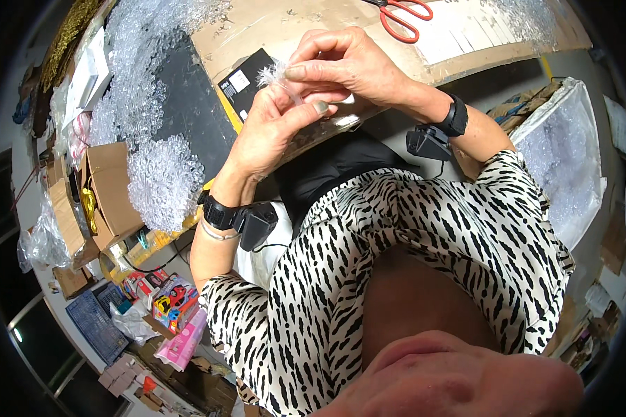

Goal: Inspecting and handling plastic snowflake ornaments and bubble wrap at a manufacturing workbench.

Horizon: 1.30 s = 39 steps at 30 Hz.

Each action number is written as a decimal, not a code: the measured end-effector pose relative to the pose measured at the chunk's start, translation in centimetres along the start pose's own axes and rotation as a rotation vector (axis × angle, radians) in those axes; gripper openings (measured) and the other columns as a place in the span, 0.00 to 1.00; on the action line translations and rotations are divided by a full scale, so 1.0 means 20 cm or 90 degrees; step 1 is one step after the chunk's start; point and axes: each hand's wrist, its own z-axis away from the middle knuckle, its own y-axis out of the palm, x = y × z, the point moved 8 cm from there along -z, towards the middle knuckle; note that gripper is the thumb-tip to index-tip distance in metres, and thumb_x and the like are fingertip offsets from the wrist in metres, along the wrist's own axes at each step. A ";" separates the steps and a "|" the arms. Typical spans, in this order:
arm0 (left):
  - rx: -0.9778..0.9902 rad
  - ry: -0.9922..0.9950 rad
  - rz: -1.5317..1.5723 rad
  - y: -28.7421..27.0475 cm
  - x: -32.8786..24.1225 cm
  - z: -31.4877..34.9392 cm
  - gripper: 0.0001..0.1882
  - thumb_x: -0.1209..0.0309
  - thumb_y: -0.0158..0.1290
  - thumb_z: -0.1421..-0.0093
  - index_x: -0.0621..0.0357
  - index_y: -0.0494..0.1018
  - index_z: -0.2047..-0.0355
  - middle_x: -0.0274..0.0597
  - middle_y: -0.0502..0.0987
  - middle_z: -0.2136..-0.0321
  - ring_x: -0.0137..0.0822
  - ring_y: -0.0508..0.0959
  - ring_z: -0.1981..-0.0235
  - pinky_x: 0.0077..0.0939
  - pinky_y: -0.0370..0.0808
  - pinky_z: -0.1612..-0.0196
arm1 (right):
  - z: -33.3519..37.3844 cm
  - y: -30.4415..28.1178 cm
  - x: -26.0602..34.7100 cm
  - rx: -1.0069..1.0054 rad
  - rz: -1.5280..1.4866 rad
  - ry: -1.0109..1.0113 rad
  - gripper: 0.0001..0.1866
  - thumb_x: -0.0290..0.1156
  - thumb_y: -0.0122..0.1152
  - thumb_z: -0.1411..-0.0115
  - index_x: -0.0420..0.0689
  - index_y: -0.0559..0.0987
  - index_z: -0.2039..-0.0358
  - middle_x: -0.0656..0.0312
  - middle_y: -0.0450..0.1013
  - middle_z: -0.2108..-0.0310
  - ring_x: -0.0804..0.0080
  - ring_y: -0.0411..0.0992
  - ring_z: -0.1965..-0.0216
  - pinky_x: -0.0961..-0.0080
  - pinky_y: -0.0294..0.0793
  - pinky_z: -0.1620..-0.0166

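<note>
Over the table's near edge, my two hands meet around a small clear frilly plastic piece [272,74]. My left hand [271,128] pinches its lower part, thumb pressed against the fingers. From above, my right hand [342,68] closes on the same piece with thumb and forefinger. The frilly tip sticks out to the left of the fingers; the rest of it is hidden behind them. Just behind my left hand lies a flat black package [242,82] with a white label. Each wrist wears a black strap with a small black device.
Red-handled scissors [405,19] lie at the far side, beside a white sheet [459,35]. Heaps of clear plastic pieces [163,177] cover the table's left side. An open cardboard box [111,191] stands left, and a white-lined container [563,156] of clear material right.
</note>
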 end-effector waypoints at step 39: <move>-0.221 0.079 0.216 -0.25 0.00 -0.06 0.12 0.68 0.45 0.38 0.66 0.70 0.65 0.48 0.77 0.69 0.34 0.77 0.67 0.24 0.75 0.64 | 0.04 -0.09 -0.07 0.026 -0.533 -0.022 0.04 0.26 0.52 0.41 0.40 0.73 0.67 0.63 0.69 0.68 0.79 0.65 0.67 0.80 0.64 0.59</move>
